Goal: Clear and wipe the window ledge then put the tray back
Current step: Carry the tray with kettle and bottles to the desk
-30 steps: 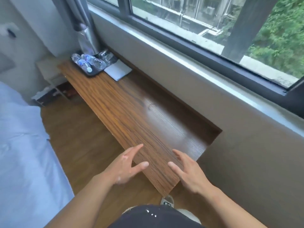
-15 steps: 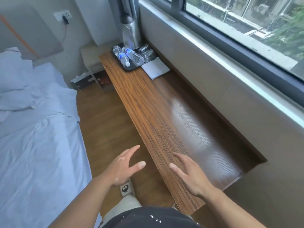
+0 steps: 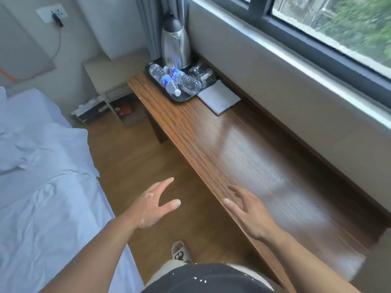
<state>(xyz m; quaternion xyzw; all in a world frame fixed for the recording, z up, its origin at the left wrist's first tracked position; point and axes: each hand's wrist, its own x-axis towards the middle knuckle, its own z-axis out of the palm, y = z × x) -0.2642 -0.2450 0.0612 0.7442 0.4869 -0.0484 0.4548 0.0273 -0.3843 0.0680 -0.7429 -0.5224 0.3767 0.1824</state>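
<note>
Tray (image 3: pixel 185 97) sits at the far end of the wooden ledge (image 3: pixel 243 149), tucked into the corner by the curtain and well apart from the person. Both hands are bare and empty, with the fingers spread loose. The left hand (image 3: pixel 151 208) hangs over the floor and the right hand (image 3: pixel 247 210) hovers above the ledge's near edge.

The load looks to me like the trouble. Two water bottles (image 3: pixel 186 81) lie on their sides, so a tilted lift would likely send them rolling off the rim. The tall kettle (image 3: pixel 175 45) stands at the back and could topple if the tray jerks, knocking the glasses (image 3: pixel 201 74) beside it. A folded cloth (image 3: pixel 220 98) lies just beside the tray. I cannot tell whether its edge is caught underneath, and if so it may drag.
</note>
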